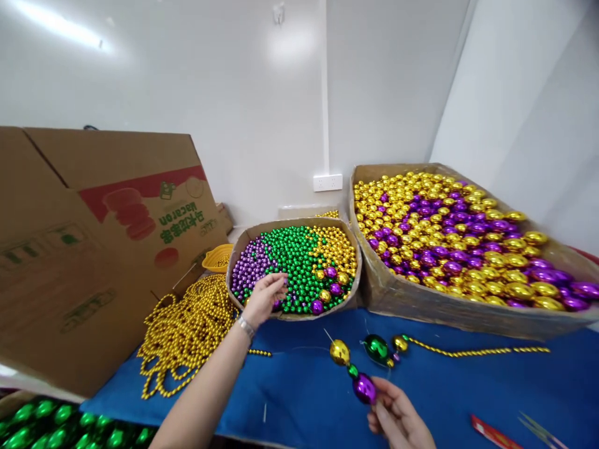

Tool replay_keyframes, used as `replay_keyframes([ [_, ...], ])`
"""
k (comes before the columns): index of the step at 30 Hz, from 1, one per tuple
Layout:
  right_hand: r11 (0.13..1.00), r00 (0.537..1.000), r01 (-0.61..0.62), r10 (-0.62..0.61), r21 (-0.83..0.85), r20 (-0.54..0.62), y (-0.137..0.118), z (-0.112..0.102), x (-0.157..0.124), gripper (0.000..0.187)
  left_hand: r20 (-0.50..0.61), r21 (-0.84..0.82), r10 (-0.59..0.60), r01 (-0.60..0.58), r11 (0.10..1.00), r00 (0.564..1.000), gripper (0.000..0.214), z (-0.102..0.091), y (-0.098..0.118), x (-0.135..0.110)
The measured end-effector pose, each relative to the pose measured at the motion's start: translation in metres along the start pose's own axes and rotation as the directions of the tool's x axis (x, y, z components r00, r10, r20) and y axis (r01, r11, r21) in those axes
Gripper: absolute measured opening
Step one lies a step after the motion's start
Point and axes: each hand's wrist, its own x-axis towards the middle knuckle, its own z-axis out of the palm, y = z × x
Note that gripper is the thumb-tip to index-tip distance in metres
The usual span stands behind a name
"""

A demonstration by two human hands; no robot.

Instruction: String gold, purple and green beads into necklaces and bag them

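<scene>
My left hand point(266, 297) hovers over a shallow cardboard box point(294, 317) of small purple, green and gold beads point(292, 262). Its fingers are pinched together, with a small purple bead point(285, 282) at their tips. Lower right, my right hand point(397, 411) grips a large shiny purple bead point(364, 388). A small green bead point(352, 371) and a large gold bead point(340, 352) line up beyond it, and a thin needle point(328, 335) sticks out past the gold one. Behind them on the blue cloth lies a large green bead point(376, 348), joined to a gold bead strand point(463, 353).
A big box point(421, 299) of gold and purple beads stands right. Gold bead strands point(187, 330) are heaped at left, before a large carton point(112, 262) and a yellow basket point(216, 259). Large green beads point(60, 424) sit lower left. A red packet point(493, 431) and tweezers-like metal pieces point(543, 430) lie lower right.
</scene>
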Motion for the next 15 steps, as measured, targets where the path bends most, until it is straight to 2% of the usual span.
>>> replay_keyframes([
  [1, 1.000, 1.000, 0.019, -0.019, -0.005, -0.007, -0.001, 0.002, -0.001, 0.046, 0.058, -0.163, -0.009, 0.019, 0.986, 0.998, 0.037, 0.010, 0.004, -0.013],
  [2, 0.999, 0.999, 0.038, -0.038, -0.014, -0.013, -0.003, 0.005, -0.001, 0.046, 0.135, -0.376, -0.026, 0.075, 0.924, 0.991, 0.036, 0.021, 0.007, -0.025],
  [4, 0.997, 0.997, 0.064, -0.065, -0.040, -0.028, -0.007, 0.008, -0.003, 0.046, 0.289, -0.675, -0.043, 0.235, 0.700, 0.956, 0.031, 0.040, 0.012, -0.047],
  [5, 0.996, 0.997, 0.070, -0.072, -0.055, -0.038, -0.009, 0.009, -0.005, 0.046, 0.348, -0.741, -0.049, 0.307, 0.597, 0.936, 0.028, 0.047, 0.013, -0.056],
  [6, 0.995, 0.996, 0.075, -0.078, -0.071, -0.048, -0.011, 0.010, -0.006, 0.046, 0.388, -0.761, -0.057, 0.355, 0.542, 0.920, 0.026, 0.054, 0.015, -0.062],
  [8, 0.992, 0.994, 0.079, -0.085, -0.097, -0.065, -0.014, 0.009, -0.008, 0.046, 0.425, -0.768, -0.073, 0.402, 0.499, 0.902, 0.024, 0.063, 0.016, -0.070],
  [15, 0.991, 0.992, 0.088, -0.097, -0.105, -0.077, -0.013, 0.004, -0.008, 0.046, 0.408, -0.790, -0.064, 0.387, 0.475, 0.911, 0.024, 0.071, 0.017, -0.076],
])
